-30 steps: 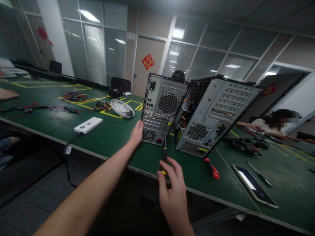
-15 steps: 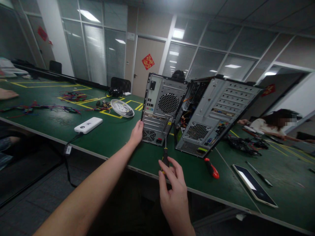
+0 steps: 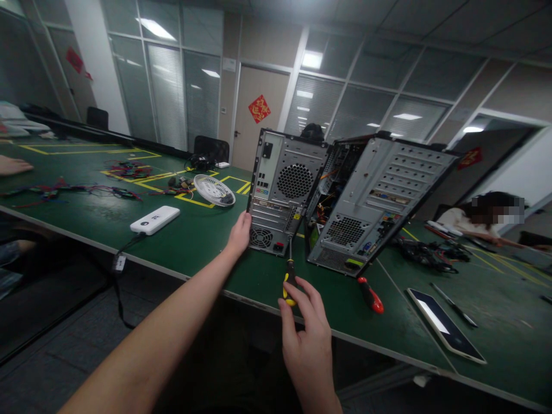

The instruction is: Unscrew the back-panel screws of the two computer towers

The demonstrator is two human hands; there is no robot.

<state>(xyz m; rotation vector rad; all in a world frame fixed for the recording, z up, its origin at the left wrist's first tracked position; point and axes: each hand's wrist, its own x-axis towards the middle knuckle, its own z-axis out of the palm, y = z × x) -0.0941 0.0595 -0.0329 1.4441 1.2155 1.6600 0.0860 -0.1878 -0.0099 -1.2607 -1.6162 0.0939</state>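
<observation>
Screwdriver (image 3: 290,269): since half a second earlier, its handle had been turned, so that more yellow was shown; its shaft was pointed at the lower right corner of the left computer case's rear panel, contact at the tip being too small to tell.
Right hand (image 3: 308,330): the handle's near end was held lightly between thumb and fingertips, the fingers loosely curled and the palm not closed around it.
Left hand (image 3: 240,233): it was set against the lower left edge of the case, with its fingers partly hidden; how far they were closed could not be told.
Left computer case (image 3: 282,198): it was stood upright on the green table (image 3: 207,244), rear panel facing the camera.
Second computer case (image 3: 366,198): it was placed just to the right, its side open.
Red-and-black handle (image 3: 371,296): it was seen near that case's base.
White device (image 3: 155,220): it was placed on the left, a black cable attached.
</observation>
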